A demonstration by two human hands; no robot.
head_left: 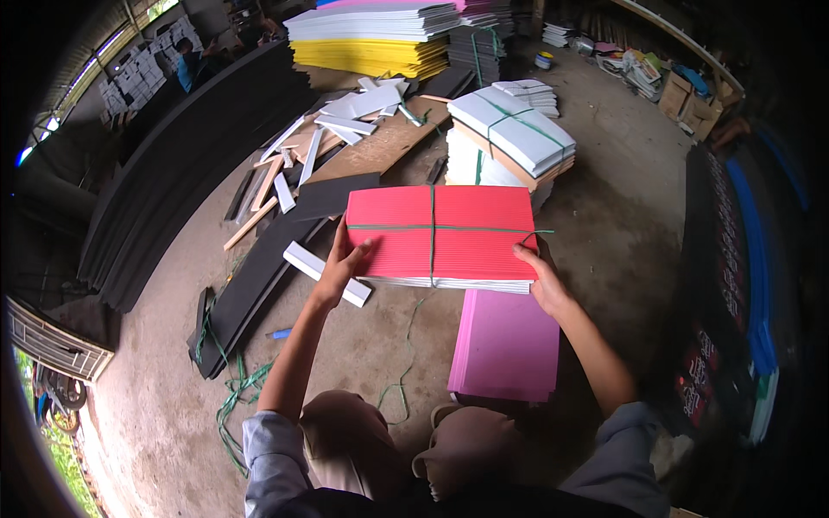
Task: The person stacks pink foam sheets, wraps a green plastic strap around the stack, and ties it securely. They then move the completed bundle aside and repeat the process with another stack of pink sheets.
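Between my two hands is a bundle of red sheets with white sheets along its near side, tied crosswise with green twine. My left hand grips its left end, the thumb pressed on the red face. At the right end my right hand holds on the same way, its thumb beside the loose twine end. Most of the fingers are hidden behind the bundle. Below its right half lies a stack of pink sheets on the floor, partly covered by the bundle.
A tied white stack stands beyond the bundle. Dark foam strips, white offcuts and a tangle of green twine lie to the left. Tall white and yellow stacks rise at the back. A person is at far left.
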